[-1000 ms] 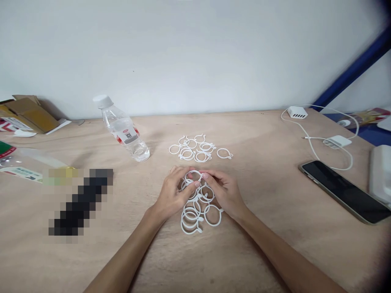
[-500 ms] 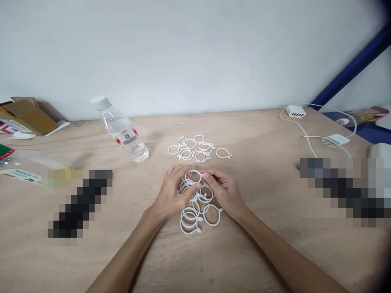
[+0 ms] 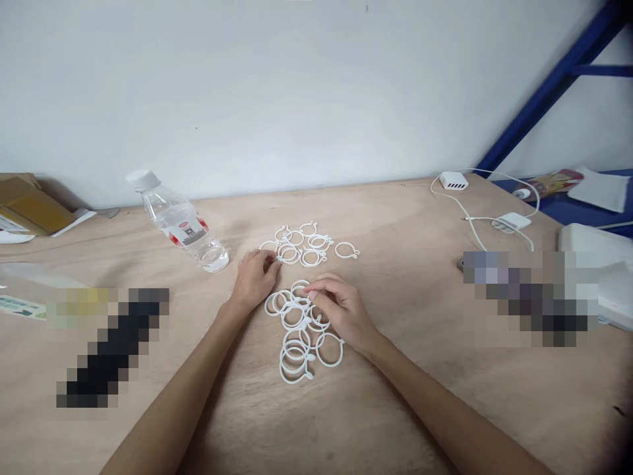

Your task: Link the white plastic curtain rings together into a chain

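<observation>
Two groups of white plastic rings lie on the wooden table [image 3: 420, 396]. A far pile of loose rings [image 3: 302, 241] sits mid-table, with one ring [image 3: 346, 250] apart at its right. A near cluster of linked rings [image 3: 295, 333] lies closer to me. My left hand [image 3: 253, 280] reaches to the left edge of the far pile, fingers curled in a pinch on a ring there. My right hand [image 3: 341, 310] rests on the top of the near cluster, its fingertips pressed together on one of those rings.
A clear water bottle [image 3: 180, 224] stands tilted at the left of the rings. Cardboard [image 3: 30, 208] lies at far left. White chargers with cables [image 3: 509, 221] and a white box [image 3: 593, 247] are at the right, near a blue frame [image 3: 544, 92]. Blurred patches cover two table areas.
My left hand let go of the ring both hands held and moved forward-left to the far pile. My right hand stays on the near cluster. The view shifted slightly.
</observation>
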Demonstrator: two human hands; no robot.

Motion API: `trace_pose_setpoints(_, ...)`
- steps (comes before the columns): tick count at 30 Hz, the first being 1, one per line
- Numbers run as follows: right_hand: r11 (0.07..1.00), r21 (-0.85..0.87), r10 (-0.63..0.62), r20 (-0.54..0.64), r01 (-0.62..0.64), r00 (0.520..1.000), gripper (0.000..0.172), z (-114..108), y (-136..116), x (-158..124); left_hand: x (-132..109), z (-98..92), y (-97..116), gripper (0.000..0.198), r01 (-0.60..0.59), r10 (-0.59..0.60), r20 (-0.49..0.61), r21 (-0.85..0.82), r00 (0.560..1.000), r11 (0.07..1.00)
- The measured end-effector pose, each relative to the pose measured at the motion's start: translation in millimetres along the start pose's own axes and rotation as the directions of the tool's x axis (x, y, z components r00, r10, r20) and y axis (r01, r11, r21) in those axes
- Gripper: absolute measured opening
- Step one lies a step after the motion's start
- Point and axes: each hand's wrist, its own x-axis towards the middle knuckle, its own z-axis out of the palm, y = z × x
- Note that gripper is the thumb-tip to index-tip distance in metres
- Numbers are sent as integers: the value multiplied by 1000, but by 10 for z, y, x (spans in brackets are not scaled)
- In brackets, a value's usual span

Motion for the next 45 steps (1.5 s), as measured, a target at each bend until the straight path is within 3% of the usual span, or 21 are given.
trace_pose_setpoints(6,1000,29,14,-23,-13,1000,13,7,17,2,24,-50,103,16,84,-84,-4,-69,996,994)
trace_pose_setpoints(10,999,38,19,-21,-18,1000,12,10,19,0,18,-119,149,16,93,-100,-89,-76,991,993)
trace_pose_setpoints(15,999,27,25,-41,-24,999,10,9,-2,-1,-18,-146,152,13,-32,26,-155,-36,988,999)
trace_pose_setpoints(19,1000,26,16,-41,-15,999,9,10,11,0,-26,-125,175,11,-109,113,-265,31,958,994)
trace_pose_setpoints(21,1000,21,11,-40,-10,999,9,11,30,-2,-15,-112,214,10,-36,6,-270,-105,963,994)
trace_pose_setpoints(24,1000,7,6,-38,-6,999,9,11,54,-7,14,-92,273,18,132,-208,-171,-375,963,918)
trace_pose_setpoints(29,1000,-12,12,-41,-13,999,9,13,56,-5,39,-96,305,23,189,-263,-122,-423,957,886)
trace_pose_setpoints(32,999,-18,37,-67,-39,997,13,21,76,-3,-24,-159,366,16,101,-169,-143,-390,975,915)
trace_pose_setpoints(34,998,-3,54,-113,-55,992,27,30,99,-4,-122,-221,451,11,-34,-15,-140,-342,990,939)
trace_pose_setpoints(37,1000,-1,30,-163,-31,986,45,41,118,-8,-337,-292,624,5,-197,171,-111,-294,979,935)
trace_pose_setpoints(42,989,-107,-118,-128,104,985,16,40,81,-20,-622,-244,827,1,-208,209,-41,-389,977,897)
trace_pose_setpoints(45,981,-130,-156,-120,140,980,14,34,72,-30,-649,-176,811,7,-205,207,-45,-451,977,869)
